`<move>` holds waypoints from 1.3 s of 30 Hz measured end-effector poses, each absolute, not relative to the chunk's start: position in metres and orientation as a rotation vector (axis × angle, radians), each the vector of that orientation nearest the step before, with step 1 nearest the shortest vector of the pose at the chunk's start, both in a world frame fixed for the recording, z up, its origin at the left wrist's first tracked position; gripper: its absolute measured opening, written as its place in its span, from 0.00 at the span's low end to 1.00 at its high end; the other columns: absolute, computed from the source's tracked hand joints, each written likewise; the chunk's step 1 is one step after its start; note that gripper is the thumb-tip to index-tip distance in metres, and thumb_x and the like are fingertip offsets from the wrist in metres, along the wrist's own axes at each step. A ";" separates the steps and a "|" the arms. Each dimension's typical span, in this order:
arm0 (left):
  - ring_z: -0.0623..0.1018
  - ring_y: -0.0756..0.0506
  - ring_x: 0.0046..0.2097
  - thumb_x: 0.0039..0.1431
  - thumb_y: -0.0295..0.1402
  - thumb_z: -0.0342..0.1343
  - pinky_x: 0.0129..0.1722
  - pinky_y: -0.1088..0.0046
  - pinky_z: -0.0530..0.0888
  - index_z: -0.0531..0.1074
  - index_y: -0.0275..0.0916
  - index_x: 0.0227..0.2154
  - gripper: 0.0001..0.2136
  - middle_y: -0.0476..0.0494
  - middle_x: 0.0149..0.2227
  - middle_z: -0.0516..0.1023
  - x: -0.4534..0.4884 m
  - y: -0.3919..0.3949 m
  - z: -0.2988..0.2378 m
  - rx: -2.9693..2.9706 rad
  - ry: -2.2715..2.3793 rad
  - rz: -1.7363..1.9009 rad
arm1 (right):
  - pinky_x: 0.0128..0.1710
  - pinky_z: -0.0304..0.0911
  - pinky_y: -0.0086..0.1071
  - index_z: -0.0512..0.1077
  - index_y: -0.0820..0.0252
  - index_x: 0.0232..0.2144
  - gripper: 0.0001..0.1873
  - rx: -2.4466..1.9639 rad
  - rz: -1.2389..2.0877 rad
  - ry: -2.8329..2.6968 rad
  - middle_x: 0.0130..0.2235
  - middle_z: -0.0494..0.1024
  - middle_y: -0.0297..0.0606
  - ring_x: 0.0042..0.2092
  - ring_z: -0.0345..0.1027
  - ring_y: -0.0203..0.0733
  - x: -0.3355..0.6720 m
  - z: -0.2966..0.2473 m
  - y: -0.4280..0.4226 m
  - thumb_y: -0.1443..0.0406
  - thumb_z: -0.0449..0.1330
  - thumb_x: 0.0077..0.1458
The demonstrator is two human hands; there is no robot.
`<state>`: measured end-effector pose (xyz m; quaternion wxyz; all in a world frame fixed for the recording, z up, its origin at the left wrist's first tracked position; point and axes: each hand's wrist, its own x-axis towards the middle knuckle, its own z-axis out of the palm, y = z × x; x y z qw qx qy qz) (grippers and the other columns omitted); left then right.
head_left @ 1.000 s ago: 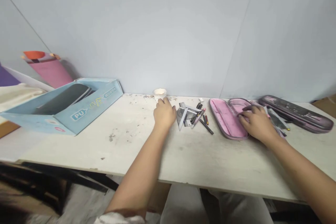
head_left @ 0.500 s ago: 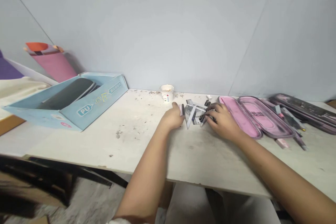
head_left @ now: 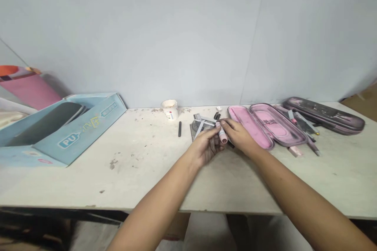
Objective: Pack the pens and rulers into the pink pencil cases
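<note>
My left hand [head_left: 205, 146] and my right hand [head_left: 240, 137] meet over the middle of the white table [head_left: 153, 172]. Between their fingertips is a short pink marker [head_left: 221, 133], pinched by both hands. Just behind them lies a heap of clear rulers and set squares [head_left: 201, 124] with dark pens. An open pink pencil case [head_left: 266, 125] lies right of my right hand. A single black pen [head_left: 179, 128] lies alone left of the heap.
A small paper cup [head_left: 170, 108] stands by the wall. A light blue cardboard box [head_left: 59, 129] lies at the left. A dark pencil case [head_left: 325, 113] and loose pens [head_left: 304, 137] lie at the far right.
Both hands came together nearer me and now hold a pink marker between them. A black pen now lies alone left of the heap. The view shifted right.
</note>
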<state>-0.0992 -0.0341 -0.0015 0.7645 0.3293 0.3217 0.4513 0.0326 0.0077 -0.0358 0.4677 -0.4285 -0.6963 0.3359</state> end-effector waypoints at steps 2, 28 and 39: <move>0.69 0.55 0.18 0.57 0.29 0.49 0.19 0.82 0.67 0.68 0.32 0.28 0.06 0.47 0.20 0.71 -0.099 -0.032 -0.003 0.695 0.699 0.980 | 0.41 0.61 0.36 0.72 0.57 0.35 0.19 -1.060 0.836 -1.685 0.27 0.75 0.35 0.38 0.68 0.43 0.033 -0.035 0.008 0.51 0.50 0.53; 0.51 0.58 0.12 0.52 0.50 0.48 0.11 0.84 0.47 0.60 0.39 0.26 0.18 0.60 0.13 0.50 -0.097 -0.027 -0.012 0.950 0.869 1.209 | 0.44 0.61 0.35 0.69 0.57 0.37 0.13 -0.780 0.981 -1.391 0.38 0.75 0.37 0.43 0.68 0.39 0.014 -0.019 -0.002 0.58 0.57 0.50; 0.60 0.56 0.17 0.60 0.33 0.38 0.19 0.79 0.60 0.58 0.37 0.26 0.09 0.55 0.19 0.57 -0.224 0.011 0.011 0.027 0.838 2.221 | 0.46 0.52 0.39 0.70 0.61 0.40 0.12 -0.986 -0.076 -2.699 0.40 0.74 0.45 0.49 0.58 0.46 -0.064 -0.020 0.007 0.64 0.49 0.57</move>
